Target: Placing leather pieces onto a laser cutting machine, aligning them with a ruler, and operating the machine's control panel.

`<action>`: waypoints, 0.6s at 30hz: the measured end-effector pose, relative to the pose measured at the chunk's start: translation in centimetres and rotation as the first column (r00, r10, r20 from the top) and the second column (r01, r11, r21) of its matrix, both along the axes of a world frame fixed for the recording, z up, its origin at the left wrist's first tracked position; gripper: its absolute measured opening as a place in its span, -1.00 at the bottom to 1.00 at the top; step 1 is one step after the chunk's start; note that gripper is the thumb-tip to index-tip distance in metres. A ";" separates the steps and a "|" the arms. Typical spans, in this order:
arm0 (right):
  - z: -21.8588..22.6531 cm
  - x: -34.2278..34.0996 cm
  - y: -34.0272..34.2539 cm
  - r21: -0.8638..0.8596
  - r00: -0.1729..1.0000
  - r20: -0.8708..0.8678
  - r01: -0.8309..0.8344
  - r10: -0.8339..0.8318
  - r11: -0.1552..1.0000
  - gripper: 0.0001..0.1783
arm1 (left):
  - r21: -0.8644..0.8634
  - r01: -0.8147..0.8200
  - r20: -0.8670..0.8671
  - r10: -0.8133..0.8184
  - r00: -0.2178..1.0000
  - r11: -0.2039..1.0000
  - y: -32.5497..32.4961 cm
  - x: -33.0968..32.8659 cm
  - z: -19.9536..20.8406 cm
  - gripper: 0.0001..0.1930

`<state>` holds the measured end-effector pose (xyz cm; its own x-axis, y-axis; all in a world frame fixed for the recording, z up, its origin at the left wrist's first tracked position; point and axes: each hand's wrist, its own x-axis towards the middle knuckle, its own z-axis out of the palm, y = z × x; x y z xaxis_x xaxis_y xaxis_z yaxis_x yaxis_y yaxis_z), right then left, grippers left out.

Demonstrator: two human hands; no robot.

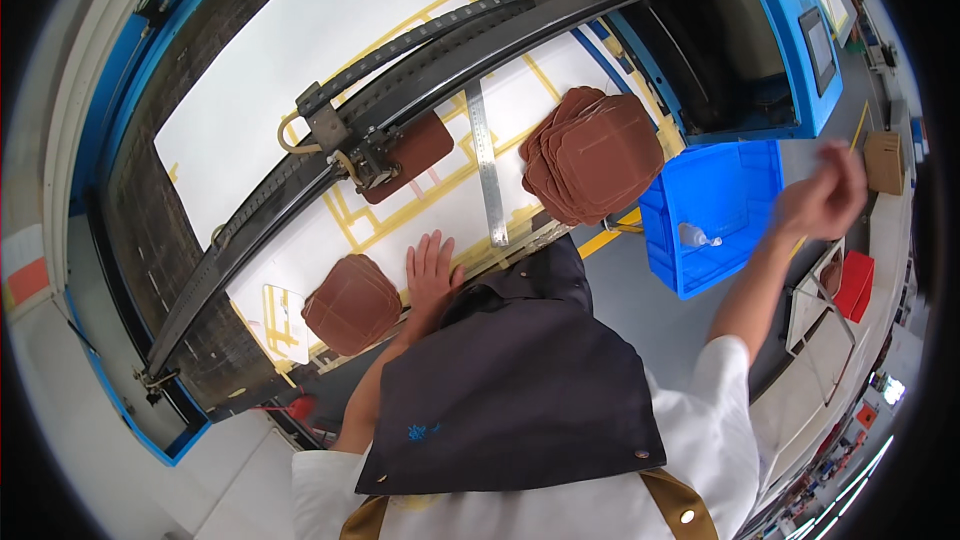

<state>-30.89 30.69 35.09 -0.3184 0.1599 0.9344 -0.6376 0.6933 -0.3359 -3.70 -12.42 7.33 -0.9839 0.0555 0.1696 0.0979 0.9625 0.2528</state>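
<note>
My left hand (pixel 431 268) lies flat near the front edge of the white machine bed (pixel 300 30), fingers stretched out and holding nothing. Just left of it sits a small stack of brown leather pieces (pixel 352 306) with rounded corners. A bigger, uneven stack of the same leather pieces (pixel 608 155) stands to the right. Under the cutting head (pixel 372 162) lies one brown leather piece (pixel 415 155). A steel ruler (pixel 485 160) rests between it and the bigger stack. Out to the right, my right hand (pixel 822 195) is raised beyond the blue crate; motion blurs its fingers.
A black gantry beam (pixel 470 50) crosses the bed diagonally. Beside the bed stands the blue plastic crate (pixel 690 265) with a clear bottle (pixel 697 236) in it. A blue machine housing with a screen (pixel 817 48) is at upper right. A red box (pixel 853 286) and cardboard box (pixel 884 162) stand farther right.
</note>
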 end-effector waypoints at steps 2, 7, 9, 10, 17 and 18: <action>-4.0 3.7 -6.1 0.181 0.885 0.450 -0.224 0.122 0.958 -0.80 | -0.009 -0.021 0.002 0.021 1.000 1.000 -0.1 0.3 0.2 -0.42; -16.9 6.3 -12.5 0.287 0.598 0.801 -0.410 0.017 0.866 -0.46 | 0.026 -0.016 -0.005 0.016 1.000 1.000 0.0 -0.1 0.2 -0.43; -18.1 7.0 -13.1 0.340 0.606 0.794 -0.384 -0.044 0.859 -0.40 | 0.031 -0.018 -0.003 0.018 1.000 0.999 0.1 -0.3 0.5 -0.43; -18.7 7.2 -13.3 0.387 0.613 0.783 -0.354 -0.101 0.852 -0.33 | 0.029 -0.017 -0.003 0.017 1.000 0.999 0.1 -0.3 0.5 -0.42; -20.3 7.7 -12.7 0.407 0.591 0.798 -0.382 -0.120 0.829 -0.34 | 0.078 -0.039 0.045 0.036 0.998 0.996 0.1 -0.2 0.7 -0.42; -20.5 7.8 -12.7 0.407 0.590 0.799 -0.389 -0.115 0.827 -0.34 | 0.081 -0.040 0.041 0.036 0.998 0.996 0.1 -0.2 0.7 -0.42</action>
<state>-23.12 18.02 14.63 -0.9111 -0.3456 0.2247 -0.4083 0.8317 -0.3762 -3.90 -12.36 8.05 -0.9911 0.0056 0.1327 0.0500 0.9414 0.3334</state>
